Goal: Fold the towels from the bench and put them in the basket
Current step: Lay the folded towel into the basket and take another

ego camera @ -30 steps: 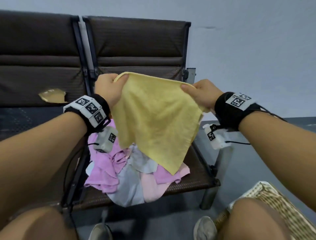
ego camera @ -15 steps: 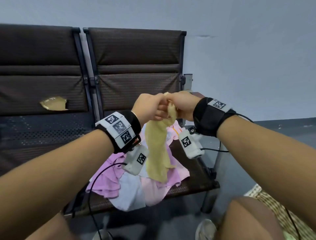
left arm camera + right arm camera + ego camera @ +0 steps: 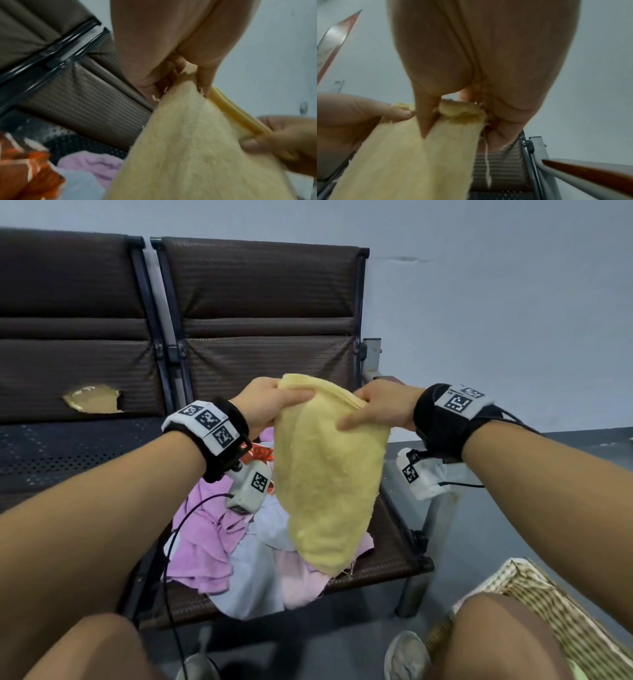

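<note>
A yellow towel (image 3: 325, 481), folded in half, hangs in the air above the bench seat. My left hand (image 3: 270, 405) pinches its top left corner, thumb in front. My right hand (image 3: 380, 409) pinches the top right corner. In the left wrist view the towel (image 3: 197, 148) hangs from my left hand (image 3: 193, 81), with the right hand's fingers at the right edge. In the right wrist view my right hand (image 3: 453, 112) holds the bunched top edge of the towel (image 3: 412, 162). A woven basket (image 3: 555, 611) stands on the floor at the lower right.
A heap of pink, lilac and pale blue towels (image 3: 239, 556) lies on the brown bench seat (image 3: 387, 556) below the hands, with an orange patterned cloth (image 3: 262, 453) behind. The bench backrest (image 3: 260, 313) stands in front of a grey wall. My knees and shoes fill the bottom.
One second ago the towel was spread wide between my hands. They came together, doubling it into a narrow strip. Now they have moved slightly apart, holding the folded towel by its top corners.
</note>
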The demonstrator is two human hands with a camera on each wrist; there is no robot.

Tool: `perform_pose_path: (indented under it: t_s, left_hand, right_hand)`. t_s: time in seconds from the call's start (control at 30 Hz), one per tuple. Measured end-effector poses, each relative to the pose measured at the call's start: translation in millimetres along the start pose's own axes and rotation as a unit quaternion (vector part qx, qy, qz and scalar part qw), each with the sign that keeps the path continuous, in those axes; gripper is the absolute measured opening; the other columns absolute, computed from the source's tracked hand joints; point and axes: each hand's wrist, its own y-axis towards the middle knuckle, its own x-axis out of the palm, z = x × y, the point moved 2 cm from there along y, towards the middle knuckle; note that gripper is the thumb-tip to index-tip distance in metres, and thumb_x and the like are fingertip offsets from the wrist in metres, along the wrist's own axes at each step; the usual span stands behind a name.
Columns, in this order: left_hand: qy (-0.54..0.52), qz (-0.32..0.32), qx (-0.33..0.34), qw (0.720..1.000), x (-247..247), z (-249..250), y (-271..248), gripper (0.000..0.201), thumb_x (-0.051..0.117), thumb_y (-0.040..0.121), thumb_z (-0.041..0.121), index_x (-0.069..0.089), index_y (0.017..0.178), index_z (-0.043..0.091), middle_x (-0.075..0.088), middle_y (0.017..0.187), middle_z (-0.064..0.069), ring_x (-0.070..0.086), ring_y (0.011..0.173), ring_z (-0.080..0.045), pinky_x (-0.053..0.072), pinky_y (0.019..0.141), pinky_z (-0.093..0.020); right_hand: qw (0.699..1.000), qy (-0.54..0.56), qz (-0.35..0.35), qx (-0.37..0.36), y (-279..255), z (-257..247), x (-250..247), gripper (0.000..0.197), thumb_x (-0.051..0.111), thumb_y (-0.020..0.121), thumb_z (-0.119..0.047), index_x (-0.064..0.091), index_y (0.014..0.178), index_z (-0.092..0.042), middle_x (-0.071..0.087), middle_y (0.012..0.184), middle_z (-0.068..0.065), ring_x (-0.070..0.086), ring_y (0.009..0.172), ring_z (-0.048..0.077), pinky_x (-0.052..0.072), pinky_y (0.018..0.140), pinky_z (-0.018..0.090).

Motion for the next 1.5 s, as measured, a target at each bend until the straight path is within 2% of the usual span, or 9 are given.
perform_pose_path:
  t_s: [0.13,0.3,0.47,0.73,0.83,0.97,1.13,1.27,1.5]
  left_hand:
    - [0.154,0.099,0.069,0.981,-6.5,5.4,27.8,0.013,0.072,0.090,0.024,0.076,0.081,0.015,0.074,0.082,-0.005,0.066,0.073,-0.014,0.054,0.065,-0.026]
    - [0.133,0.158,0.132,0.969,-14.0,34.1,45.8,0.026,0.066,0.094,0.026,0.074,0.095,0.001,0.071,0.092,-0.007,0.065,0.083,-0.016,0.054,0.076,-0.036]
    - [0.022,0.105,0.133,0.985,-17.2,35.0,23.8,0.010,0.064,0.094,0.014,0.074,0.095,0.012,0.074,0.086,-0.001,0.068,0.074,-0.010,0.051,0.062,-0.021]
    - [0.153,-0.033,-0.143,0.977,-6.3,-97.0,-47.4,0.027,0.064,0.090,0.007,0.063,0.105,-0.015,0.058,0.090,-0.019,0.059,0.082,-0.026,0.051,0.077,-0.042]
    - [0.166,-0.152,-0.242,0.944,4.9,-127.0,-73.5,0.008,0.059,0.092,0.002,0.066,0.095,-0.001,0.059,0.085,-0.016,0.060,0.072,-0.023,0.051,0.067,-0.031]
    - [0.185,-0.232,-0.301,0.906,10.9,-144.9,-80.4,0.035,0.066,0.069,0.012,0.064,0.103,0.002,0.060,0.094,-0.019,0.057,0.088,-0.030,0.051,0.072,-0.033]
    - [0.206,-0.126,-0.245,0.939,9.7,-156.5,-41.6,0.020,0.051,0.083,-0.004,0.062,0.095,0.007,0.056,0.086,-0.010,0.055,0.073,-0.020,0.050,0.055,-0.021]
    - [0.227,-0.001,-0.177,0.958,1.5,-181.6,-4.1,0.024,0.055,0.087,-0.001,0.067,0.106,0.004,0.064,0.086,-0.009,0.062,0.078,-0.023,0.056,0.075,-0.035]
    - [0.314,0.120,-0.064,0.940,-5.0,-210.7,31.2,0.031,0.061,0.088,0.014,0.066,0.118,0.018,0.066,0.101,-0.001,0.063,0.090,-0.022,0.045,0.075,-0.025]
  right_hand:
    - [0.992,-0.029,0.115,0.039,17.3,22.9,-13.1,0.031,0.068,0.082,-0.049,0.068,0.066,-0.023,0.067,0.077,0.002,0.066,0.079,0.025,0.056,0.074,0.040]
    - [0.957,0.146,0.246,-0.038,32.3,15.5,-18.3,0.045,0.059,0.092,-0.036,0.050,0.049,-0.028,0.041,0.052,-0.016,0.039,0.054,0.007,0.034,0.057,0.026]
    - [0.950,0.173,0.246,-0.084,32.5,14.1,-7.3,0.027,0.058,0.090,-0.034,0.062,0.065,-0.026,0.055,0.062,-0.016,0.050,0.062,0.002,0.042,0.063,0.025]
    - [0.997,0.039,-0.064,0.032,-4.3,77.6,97.3,0.015,0.060,0.092,-0.021,0.069,0.084,-0.012,0.069,0.086,0.004,0.064,0.079,0.012,0.050,0.074,0.036]
    - [0.965,0.108,-0.219,0.093,-25.4,97.9,137.8,0.008,0.056,0.097,-0.008,0.064,0.095,-0.006,0.064,0.089,0.011,0.060,0.081,0.026,0.051,0.069,0.032]
    - [0.925,0.184,-0.287,0.165,-30.7,111.4,159.4,0.010,0.059,0.096,-0.005,0.062,0.105,-0.006,0.065,0.092,0.009,0.063,0.082,0.021,0.054,0.073,0.034]
    - [0.935,0.240,-0.171,0.199,3.6,122.4,160.2,0.014,0.057,0.086,0.003,0.062,0.097,-0.004,0.062,0.085,0.010,0.062,0.077,0.022,0.049,0.072,0.032]
    - [0.968,0.184,-0.024,0.171,37.2,137.0,164.4,0.006,0.061,0.085,-0.003,0.062,0.080,-0.005,0.058,0.078,0.011,0.056,0.073,0.023,0.046,0.063,0.029]
    - [0.976,0.079,0.090,0.183,78.4,149.1,173.7,0.023,0.059,0.084,-0.025,0.050,0.063,-0.023,0.055,0.067,-0.004,0.058,0.068,0.023,0.039,0.053,0.025]
